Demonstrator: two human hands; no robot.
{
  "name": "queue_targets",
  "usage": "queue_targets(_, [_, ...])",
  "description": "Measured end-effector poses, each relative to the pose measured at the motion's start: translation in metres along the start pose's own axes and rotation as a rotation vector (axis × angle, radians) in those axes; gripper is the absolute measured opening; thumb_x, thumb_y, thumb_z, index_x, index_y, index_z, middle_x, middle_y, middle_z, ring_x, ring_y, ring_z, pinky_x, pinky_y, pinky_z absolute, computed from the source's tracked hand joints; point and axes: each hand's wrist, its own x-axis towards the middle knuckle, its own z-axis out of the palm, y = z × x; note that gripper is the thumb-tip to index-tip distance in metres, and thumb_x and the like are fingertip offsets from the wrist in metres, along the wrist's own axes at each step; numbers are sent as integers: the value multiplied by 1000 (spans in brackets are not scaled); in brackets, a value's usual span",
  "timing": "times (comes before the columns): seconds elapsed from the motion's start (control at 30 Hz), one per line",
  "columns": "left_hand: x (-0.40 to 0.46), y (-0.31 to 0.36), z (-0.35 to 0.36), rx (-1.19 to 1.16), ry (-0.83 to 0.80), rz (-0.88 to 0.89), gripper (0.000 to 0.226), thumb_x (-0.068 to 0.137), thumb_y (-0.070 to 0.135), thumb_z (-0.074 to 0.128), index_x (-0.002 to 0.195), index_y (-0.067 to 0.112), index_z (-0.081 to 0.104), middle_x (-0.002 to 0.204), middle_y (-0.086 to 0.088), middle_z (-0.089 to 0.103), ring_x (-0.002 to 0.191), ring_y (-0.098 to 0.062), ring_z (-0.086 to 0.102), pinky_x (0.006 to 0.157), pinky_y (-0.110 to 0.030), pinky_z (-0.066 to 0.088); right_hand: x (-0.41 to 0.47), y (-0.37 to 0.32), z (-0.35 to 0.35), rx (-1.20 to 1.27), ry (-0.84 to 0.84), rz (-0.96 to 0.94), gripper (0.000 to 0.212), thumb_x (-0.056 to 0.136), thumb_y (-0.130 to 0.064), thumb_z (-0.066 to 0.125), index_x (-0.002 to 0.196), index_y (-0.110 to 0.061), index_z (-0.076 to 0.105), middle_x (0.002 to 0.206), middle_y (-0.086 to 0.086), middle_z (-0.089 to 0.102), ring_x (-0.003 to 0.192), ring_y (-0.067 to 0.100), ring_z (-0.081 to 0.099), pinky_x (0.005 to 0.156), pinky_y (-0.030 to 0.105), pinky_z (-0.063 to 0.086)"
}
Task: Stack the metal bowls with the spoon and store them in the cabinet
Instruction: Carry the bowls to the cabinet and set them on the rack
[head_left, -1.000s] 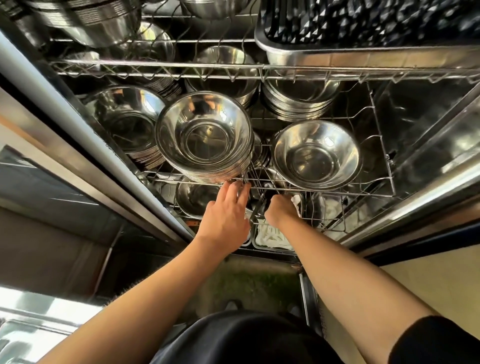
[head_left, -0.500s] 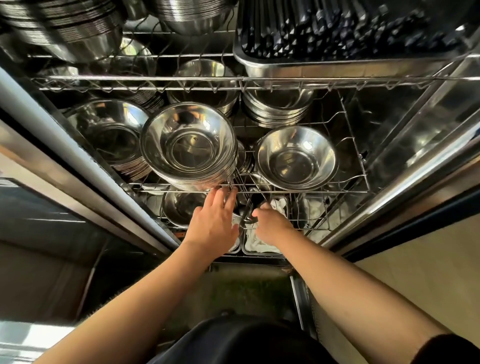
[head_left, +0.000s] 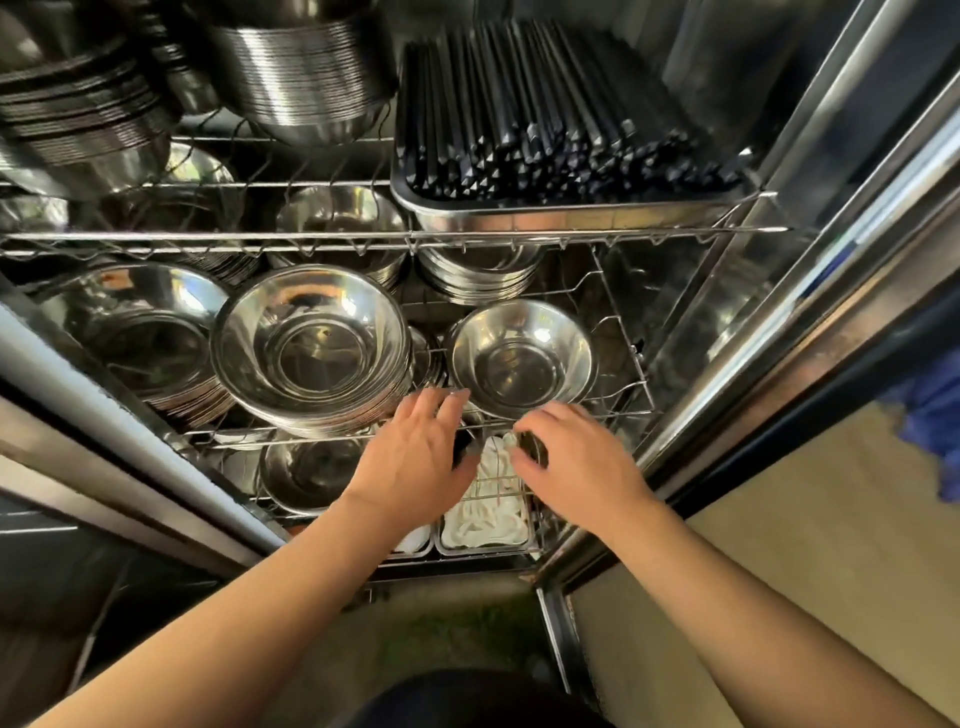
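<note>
**Both hands drawn back from the lower shelf**

Compared with a second ago, when both hands were reaching in under the middle wire rack (head_left: 415, 434), they have been pulled back towards the front of the open cabinet (head_left: 810, 291). This is judged to mean that something has just been set down or adjusted on the lower shelf and the storing step is close to done.

The left hand (head_left: 415, 462) is held flat with fingers spread, palm down, gripping nothing that can be seen; its fingertips lie at the rack's front wire. The right hand (head_left: 576, 462) is loosely curled over a small dark object that cannot be identified; whether it is gripped cannot be told.

Stacked metal bowls (head_left: 311, 358) and a single bowl (head_left: 522, 358) sit on the middle rack. No spoon can be made out. A tray with white contents (head_left: 483, 525) lies below the hands.
</note>
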Motion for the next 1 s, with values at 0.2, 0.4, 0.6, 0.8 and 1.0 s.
queue_targets(0.2, [41,12,-4,25,24,43,86,92,57,52,158,12,22,151,-14,41,141,-32,34,115,-42,36,25,30,-30,15,8,193,76,85,-64,62,146,-23,44,151,1,42,140,21,38,100,45,50])
queue_targets(0.4, [58,12,11,71,-109,-21,99,90,74,38,161,17,-1,169,-16,6,155,-32,-3,124,-48,20,38,52,-26,27,-234,372,131,62,-91,58,159,-28,-2,169,4,-12,155,25,-7,118,55,21])
queue_targets(0.6, [57,8,29,64,-156,-65,90,95,72,25,161,18,-2,170,-12,-4,155,-29,-11,123,-48,13,42,61,-18,57,-324,387,142,51,-101,50,158,-32,-12,168,-5,-17,155,18,-3,117,56,24])
queue_targets(0.8, [50,5,35,62,-154,-78,82,98,68,19,161,19,0,170,-11,-4,155,-29,-9,123,-48,14,43,61,-15,45,-317,350,139,53,-100,48,158,-30,-10,169,-4,-14,155,22,6,117,54,25])
queue_targets(1.0, [43,6,33,45,-154,-105,76,101,60,23,162,19,2,170,-12,-1,155,-30,-5,123,-48,17,45,53,-11,20,-318,320,134,58,-97,50,159,-27,-6,169,-1,-13,154,25,13,113,55,33])
